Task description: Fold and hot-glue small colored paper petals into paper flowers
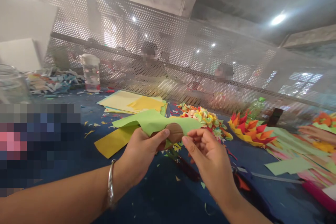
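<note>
A sheet of light green paper [151, 120] is held up above the table by my left hand [140, 152], its fingers closed and the thumb pressing a round brown disc [175, 133] against it. The disc's material is hard to make out. My right hand [208, 152] is closed in a pinch at the green paper's edge, just right of the disc. A yellow paper strip [111, 143] lies on the table under and to the left of the green sheet. Below the hands rests a dark object [187, 168], blurred, among small paper scraps.
Stacked paper sheets [118, 101], folded paper pieces [204, 117] and a red-orange paper flower [252, 131] lie beyond my hands. A cup [90, 73] and glass jar [13, 85] stand left. Another person's hand [316, 133] is at far right. A perforated screen [157, 45] borders the table.
</note>
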Available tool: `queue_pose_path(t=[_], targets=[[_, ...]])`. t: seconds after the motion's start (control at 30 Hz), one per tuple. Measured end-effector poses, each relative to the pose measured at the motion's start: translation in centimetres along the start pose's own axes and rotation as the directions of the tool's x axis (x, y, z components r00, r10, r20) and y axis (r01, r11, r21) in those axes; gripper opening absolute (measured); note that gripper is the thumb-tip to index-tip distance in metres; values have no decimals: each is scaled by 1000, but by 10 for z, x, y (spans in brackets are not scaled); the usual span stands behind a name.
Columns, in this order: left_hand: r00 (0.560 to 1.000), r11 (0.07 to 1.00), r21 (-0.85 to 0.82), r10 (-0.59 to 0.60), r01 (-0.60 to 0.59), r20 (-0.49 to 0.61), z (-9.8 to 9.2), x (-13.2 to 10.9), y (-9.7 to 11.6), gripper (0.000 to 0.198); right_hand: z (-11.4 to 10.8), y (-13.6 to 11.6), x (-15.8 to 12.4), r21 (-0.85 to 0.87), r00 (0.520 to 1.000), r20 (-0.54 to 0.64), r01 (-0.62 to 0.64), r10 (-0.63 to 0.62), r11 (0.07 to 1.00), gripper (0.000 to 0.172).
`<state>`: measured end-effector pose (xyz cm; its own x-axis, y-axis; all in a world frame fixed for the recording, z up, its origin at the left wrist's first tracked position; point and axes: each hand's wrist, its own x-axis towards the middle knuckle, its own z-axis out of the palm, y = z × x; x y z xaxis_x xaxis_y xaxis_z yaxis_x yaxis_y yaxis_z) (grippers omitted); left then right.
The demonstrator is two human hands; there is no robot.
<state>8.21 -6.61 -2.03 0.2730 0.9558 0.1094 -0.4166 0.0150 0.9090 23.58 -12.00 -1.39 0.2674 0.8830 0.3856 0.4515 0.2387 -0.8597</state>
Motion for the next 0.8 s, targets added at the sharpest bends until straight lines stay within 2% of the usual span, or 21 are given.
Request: queue_pose_path(t=[0.07, 0.13, 0.23, 0.33, 0.4, 0.47, 0.53, 0.6, 0.67, 0.8], targets=[[998, 1000, -15, -15, 16, 62, 1, -2, 1, 31, -1, 1, 0, -23, 999, 2, 38, -38, 999, 28], [992, 999, -18, -34, 36, 123, 2, -4, 2, 31, -1, 2, 0, -21, 998, 61, 21, -20, 1000, 24], [995, 998, -6, -57, 58, 86, 3, -5, 3, 22, -3, 0, 2, -20, 996, 84, 23, -21, 1000, 19], [997, 997, -14, -72, 72, 14, 4, -5, 4, 18, -6, -2, 3, -124, 984, -39, 168, -173, 978, 12], [995, 995, -39, -88, 90, 44, 5, -5, 4, 20, -7, -2, 4, -273, 936, -81, 309, -341, 911, 7], [992, 993, -64, -98, 104, 82, 6, -5, 2, 20, -7, 0, 4, -401, 880, -22, 427, -475, 810, 3], [989, 991, -78, -103, 112, 104, 6, -6, 0, 20, -5, 3, 4, -435, 847, 94, 507, -523, 744, 4], [988, 990, -84, -106, 116, 114, 5, -6, -1, 22, -3, 5, 3, -406, 832, 189, 549, -521, 730, 9], [986, 988, -81, -118, 128, 117, 4, -6, -1, 23, -2, 6, 2, -382, 828, 235, 561, -509, 734, 14], [981, 987, -59, -143, 152, 129, 1, -4, 0, 25, -3, 5, 1, -375, 834, 232, 551, -500, 746, 19]])
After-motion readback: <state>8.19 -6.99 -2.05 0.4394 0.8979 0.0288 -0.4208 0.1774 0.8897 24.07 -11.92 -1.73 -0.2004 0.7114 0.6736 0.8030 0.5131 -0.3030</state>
